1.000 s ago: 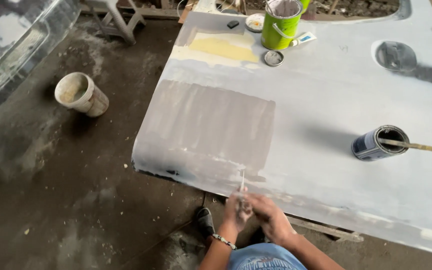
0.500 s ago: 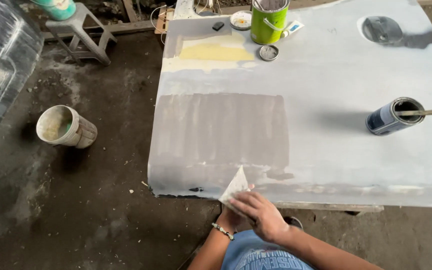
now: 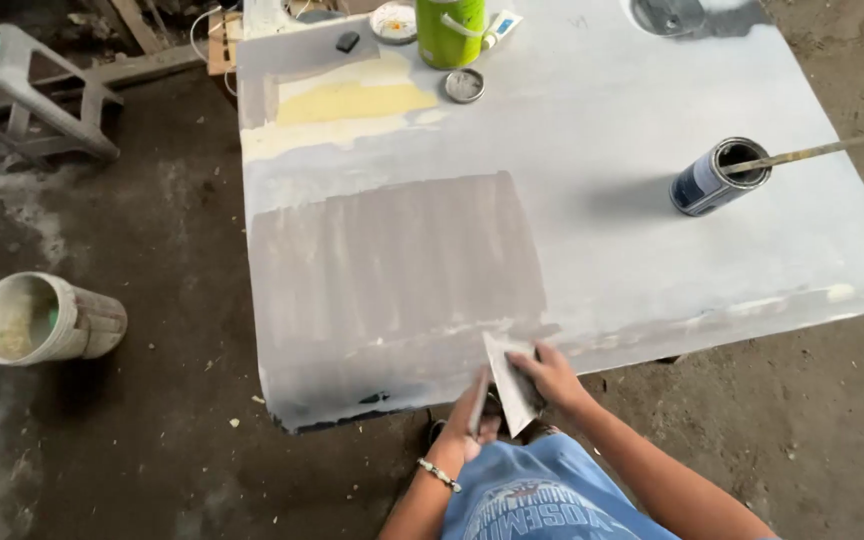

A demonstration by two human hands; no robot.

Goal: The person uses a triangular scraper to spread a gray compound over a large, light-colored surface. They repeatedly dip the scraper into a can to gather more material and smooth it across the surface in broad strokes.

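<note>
Large grey panel (image 3: 592, 200) lies flat as the tabletop, with a darker grey-brown filler patch (image 3: 392, 270) on its near left part and a yellow patch (image 3: 357, 100) toward the far left corner.

Packages, far edge: tall lime-green can (image 3: 449, 30), round, white band on it; a flat round metal lid (image 3: 464, 85) just in front of it; a small white tube (image 3: 501, 28) with blue marking beside the can; a shallow white dish (image 3: 393, 22) to its left; a small black block (image 3: 347, 41) further left. Right side: dark blue tin (image 3: 717, 177) lying tilted, open mouth up, stir stick (image 3: 802, 154) resting in it and pointing right. On the floor, left: a dirty white bucket (image 3: 44, 318) on its side. Grey plastic stool (image 3: 37, 90) at top left.

Hands at the near edge of the panel. Right hand (image 3: 550, 375): grip closed around a pale flat spreader (image 3: 510, 380), blade corner touching the panel's edge by the filler patch. Left hand (image 3: 472, 410): fingers curled against a second thin blade (image 3: 479, 400), held edge-on, just beside the spreader; bracelet on that wrist.

Versus 0.5 s ago: the view has shifted, panel sits further right in frame, bucket lower left. The spreader is now turned more upright in the hands, both hands still at the same near edge.
</note>
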